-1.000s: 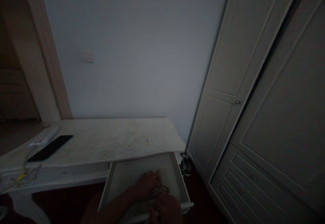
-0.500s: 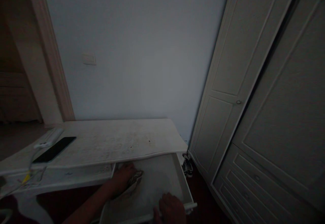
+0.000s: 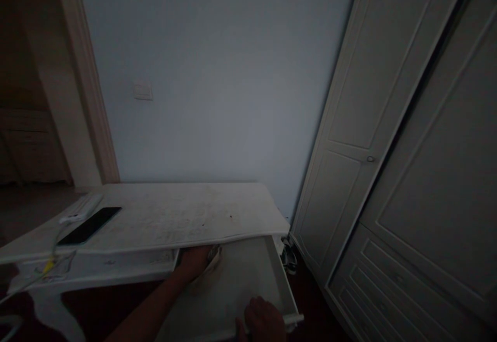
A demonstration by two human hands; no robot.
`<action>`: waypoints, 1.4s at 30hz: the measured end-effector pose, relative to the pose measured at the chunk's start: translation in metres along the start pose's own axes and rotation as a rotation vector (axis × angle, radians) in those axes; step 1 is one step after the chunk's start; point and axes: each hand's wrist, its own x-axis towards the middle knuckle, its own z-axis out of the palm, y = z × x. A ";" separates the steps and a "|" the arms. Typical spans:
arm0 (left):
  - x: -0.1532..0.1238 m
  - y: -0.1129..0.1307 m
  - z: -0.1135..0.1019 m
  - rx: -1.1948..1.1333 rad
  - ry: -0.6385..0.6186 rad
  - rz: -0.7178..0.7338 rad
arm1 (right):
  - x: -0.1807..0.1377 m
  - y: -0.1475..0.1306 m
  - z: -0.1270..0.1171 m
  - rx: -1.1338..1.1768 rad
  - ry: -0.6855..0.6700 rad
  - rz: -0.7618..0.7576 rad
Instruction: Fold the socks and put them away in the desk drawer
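The white drawer is pulled out from under the table's right half. Inside it, at the back left corner under the tabletop edge, my left hand is closed on a crumpled cloth, pressed to the drawer bottom. Part of that hand is hidden beneath the tabletop. My right hand is wrapped over the drawer's front panel near its right end, with the thumb on the near side.
On the worn white tabletop lie a dark phone and a white power strip with a cable. A white wardrobe stands to the right. Shoes sit on the floor between it and the table.
My left hand has pushed the cloth farther back in the drawer, partly under the tabletop. My right hand keeps its place on the front panel. The view has shifted slightly.
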 end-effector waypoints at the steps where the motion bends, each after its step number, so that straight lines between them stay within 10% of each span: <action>1: 0.001 0.002 0.001 0.001 0.007 -0.016 | 0.002 -0.001 -0.003 0.001 0.004 0.003; 11: 0.012 0.062 0.015 0.015 0.077 -0.087 | 0.025 -0.006 -0.036 -0.002 -0.161 -0.059; 22: 0.005 0.161 0.042 -0.011 -0.099 0.471 | 0.025 -0.011 -0.040 0.086 -0.232 0.015; 30: -0.031 0.117 0.045 -0.030 -0.195 0.543 | 0.034 -0.011 -0.053 0.130 -0.300 -0.014; 42: -0.038 0.019 0.012 -0.005 -0.122 0.221 | 0.037 -0.011 -0.057 0.077 -0.343 -0.016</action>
